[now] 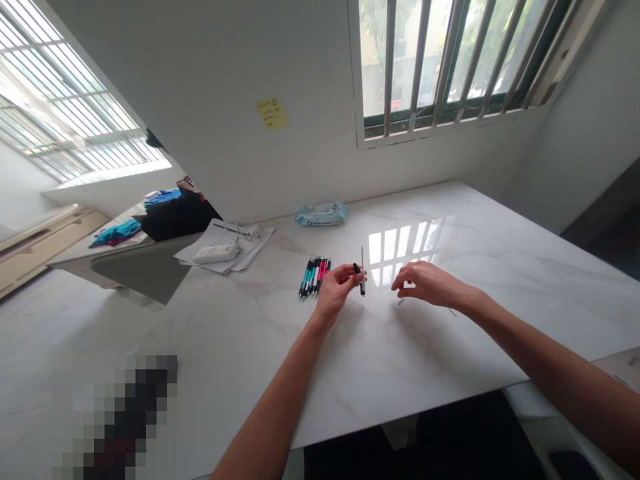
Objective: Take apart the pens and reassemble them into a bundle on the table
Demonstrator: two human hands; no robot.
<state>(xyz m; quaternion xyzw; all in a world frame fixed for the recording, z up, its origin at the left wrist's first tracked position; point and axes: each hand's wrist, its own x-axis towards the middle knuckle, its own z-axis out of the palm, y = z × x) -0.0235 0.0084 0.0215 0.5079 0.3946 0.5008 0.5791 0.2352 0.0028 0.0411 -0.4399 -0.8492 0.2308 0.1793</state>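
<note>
My left hand [341, 285] is closed around parts of a pen [363, 288], with a pale and black barrel pointing down. A black pen piece [357, 268] sticks out by its fingertips, and a thin dark rod, which looks like a refill [363, 256], points upward there. My right hand [425, 281] hovers to the right with bent fingers, its thumb a little apart from them and nothing visible between. Just under it lies a small pale piece [401, 301], too small to name. A thin stick-like piece [453, 311] shows beside the right wrist, partly hidden.
Several coloured pens [314, 277] lie side by side left of my left hand. Behind them is a light-blue wipes pack [321, 215]. Papers [263, 241] with a white device [216, 253] on top lie further left on the marble-patterned table [240, 347]. A barred window faces me.
</note>
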